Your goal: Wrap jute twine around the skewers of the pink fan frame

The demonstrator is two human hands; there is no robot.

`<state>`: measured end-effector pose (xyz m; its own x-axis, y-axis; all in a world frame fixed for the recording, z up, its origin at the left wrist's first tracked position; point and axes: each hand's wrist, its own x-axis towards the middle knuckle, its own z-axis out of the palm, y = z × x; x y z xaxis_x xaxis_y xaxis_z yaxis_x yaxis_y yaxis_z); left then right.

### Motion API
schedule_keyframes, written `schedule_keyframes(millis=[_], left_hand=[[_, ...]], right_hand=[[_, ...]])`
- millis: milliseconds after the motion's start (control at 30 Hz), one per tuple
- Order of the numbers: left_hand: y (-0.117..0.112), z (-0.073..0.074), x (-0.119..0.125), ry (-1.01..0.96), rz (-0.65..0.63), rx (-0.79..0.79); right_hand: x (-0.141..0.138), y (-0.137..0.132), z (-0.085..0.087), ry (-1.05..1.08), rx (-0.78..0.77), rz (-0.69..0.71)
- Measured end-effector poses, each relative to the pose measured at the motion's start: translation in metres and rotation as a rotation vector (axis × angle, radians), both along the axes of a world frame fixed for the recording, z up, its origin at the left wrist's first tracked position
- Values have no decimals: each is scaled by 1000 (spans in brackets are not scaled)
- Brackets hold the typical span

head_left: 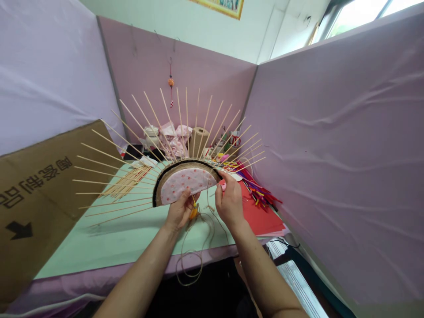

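Observation:
A half-round craft piece [185, 183] is held up above the table, its face covered in pink dotted cloth with a brown and black rim. Thin wooden sticks [135, 131] fan outward from its curved edge. My left hand [180, 210] grips the straight lower edge, thumb on the cloth. At the right end, my right hand [229, 198] has its fingers bent against the rim; what the fingertips pinch is too small to make out. Thin twine [212, 229] trails from the piece and loops below the table edge. A yellow tassel [194, 212] hangs beside my left hand.
Loose sticks [130, 180] lie on the green tabletop [109, 240]. Red paper [261, 214] and colourful pipe cleaners [256, 187] are at the right. A twine roll [199, 138] and pink cloth [175, 139] stand behind. A cardboard sheet [56, 190] leans at the left.

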<state>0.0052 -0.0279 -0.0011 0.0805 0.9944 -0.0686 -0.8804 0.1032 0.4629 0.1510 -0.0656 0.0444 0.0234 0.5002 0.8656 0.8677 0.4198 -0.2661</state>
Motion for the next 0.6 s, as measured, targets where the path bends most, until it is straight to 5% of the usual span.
schedule_keyframes(millis=[367, 600], left_hand=[[-3, -3, 3, 118, -11, 85], [-1, 0, -2, 30, 27, 16]], right_hand=[[5, 2, 14, -148, -201, -134], [14, -4, 8, 477, -71, 322]])
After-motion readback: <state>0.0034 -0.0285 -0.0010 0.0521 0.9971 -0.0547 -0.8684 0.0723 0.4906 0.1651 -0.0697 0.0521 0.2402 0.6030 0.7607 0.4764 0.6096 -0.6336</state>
